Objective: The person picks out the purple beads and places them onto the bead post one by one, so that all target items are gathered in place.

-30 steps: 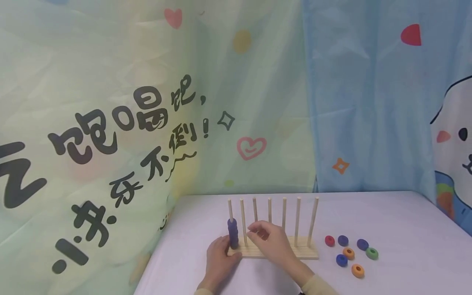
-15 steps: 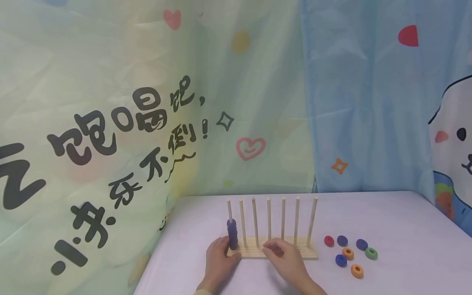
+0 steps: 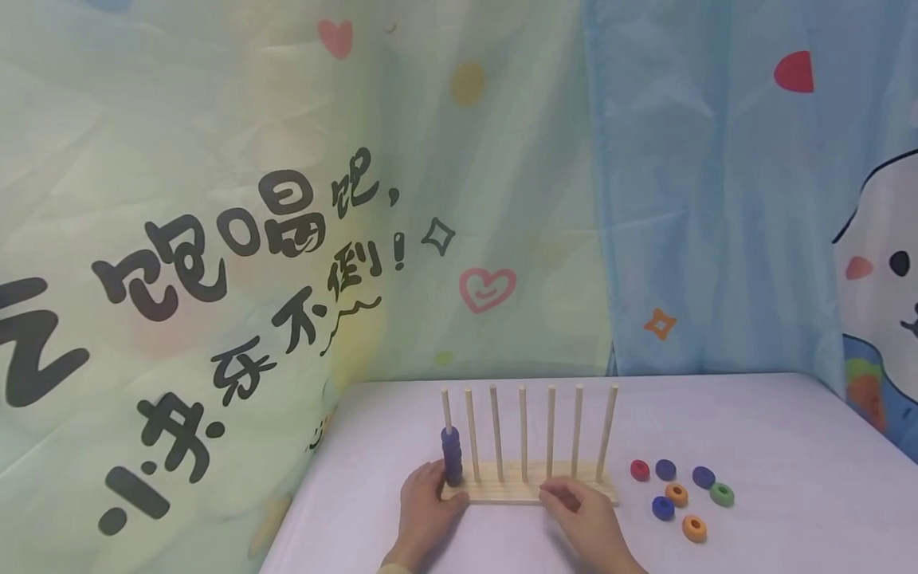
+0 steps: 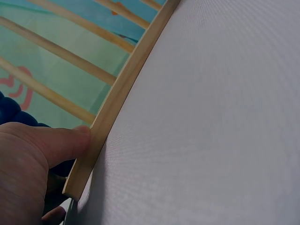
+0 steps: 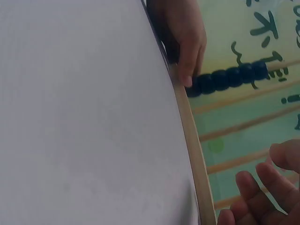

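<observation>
A wooden peg rack (image 3: 495, 493) with several upright pegs stands on the table. Several blue beads (image 3: 452, 458) are stacked on its leftmost peg; the other pegs carry none. My left hand (image 3: 428, 506) grips the left end of the base, its thumb (image 4: 65, 143) pressed to the front edge in the left wrist view. Over the right part of the base is my right hand (image 3: 586, 514), fingers loosely bent. Nothing shows between these fingers (image 5: 251, 190) in the right wrist view.
Right of the rack lie loose beads: a red bead (image 3: 640, 470), three blue ones, two orange ones and a green bead (image 3: 722, 494). A white cloth covers the table (image 3: 789, 430). Printed curtains (image 3: 488, 199) hang behind and at the left.
My right hand has come down from the middle pegs and shifted right along the base. The left hand, the rack and the loose beads stay in place.
</observation>
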The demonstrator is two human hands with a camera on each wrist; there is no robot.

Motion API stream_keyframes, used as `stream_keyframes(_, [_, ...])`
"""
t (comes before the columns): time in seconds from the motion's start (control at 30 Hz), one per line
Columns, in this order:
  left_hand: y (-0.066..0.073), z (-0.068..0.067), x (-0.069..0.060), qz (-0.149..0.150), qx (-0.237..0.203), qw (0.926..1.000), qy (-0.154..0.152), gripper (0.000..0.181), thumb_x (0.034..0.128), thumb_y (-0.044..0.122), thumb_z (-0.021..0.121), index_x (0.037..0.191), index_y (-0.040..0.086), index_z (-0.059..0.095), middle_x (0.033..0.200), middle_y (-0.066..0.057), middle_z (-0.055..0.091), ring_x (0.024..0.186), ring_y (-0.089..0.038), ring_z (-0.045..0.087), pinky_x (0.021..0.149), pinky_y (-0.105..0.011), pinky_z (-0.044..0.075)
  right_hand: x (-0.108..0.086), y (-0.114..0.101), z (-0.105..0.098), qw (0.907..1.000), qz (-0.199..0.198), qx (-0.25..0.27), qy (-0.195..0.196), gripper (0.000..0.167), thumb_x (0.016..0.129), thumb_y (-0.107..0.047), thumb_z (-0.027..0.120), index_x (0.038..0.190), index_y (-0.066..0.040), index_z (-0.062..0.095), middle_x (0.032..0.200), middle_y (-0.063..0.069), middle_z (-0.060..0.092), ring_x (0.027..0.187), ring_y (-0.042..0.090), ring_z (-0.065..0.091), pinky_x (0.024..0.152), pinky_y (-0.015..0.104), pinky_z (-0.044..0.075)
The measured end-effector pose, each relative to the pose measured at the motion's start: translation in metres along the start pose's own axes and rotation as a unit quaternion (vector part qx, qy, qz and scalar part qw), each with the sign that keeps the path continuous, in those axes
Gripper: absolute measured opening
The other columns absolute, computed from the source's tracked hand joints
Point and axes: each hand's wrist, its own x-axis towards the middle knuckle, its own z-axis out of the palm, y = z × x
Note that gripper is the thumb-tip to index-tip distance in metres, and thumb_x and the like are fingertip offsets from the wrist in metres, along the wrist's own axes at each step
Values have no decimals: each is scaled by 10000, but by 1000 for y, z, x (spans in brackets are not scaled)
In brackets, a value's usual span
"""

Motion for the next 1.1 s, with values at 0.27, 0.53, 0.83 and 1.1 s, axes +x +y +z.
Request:
stream_keyframes(0.27, [1,-1,2,55,17,10000,-32,528,741,276,771,1222,89,659,1223,-85,658,1226,-340,524,1091,-560,320,2,11,-12,9995,233,-151,115,115,872,-176,732,982,-142,723,947,-31,730,868,83,654,771,215,538])
stream_keyframes(0.53, [4,-3,0,158,21,9999,-47,528,740,287,771,1214,83,661,1200,-84,666,1208,-341,535,1079,-567,331,6,22,-37,9962,278,-700,439,141,896,-222,707,1007,-136,713,939,-11,732,811,61,631,724,210,520])
stream_keyframes(0.83, [4,-8,-1,130,75,9998,-148,520,750,283,765,1224,98,655,1203,-90,661,1215,-337,530,1083,-565,327,14,36,-60,9898,337,-1112,819,185,903,-244,697,1039,-119,712,966,24,723,833,115,626,698,213,503])
stream_keyframes(1.1, [2,-7,-3,207,54,9997,-69,497,744,268,773,1199,99,668,1199,-97,665,1202,-343,538,1069,-563,344,17,47,-77,9790,105,-1347,1529,152,886,-239,714,996,-135,725,949,50,741,785,76,630,650,170,499])
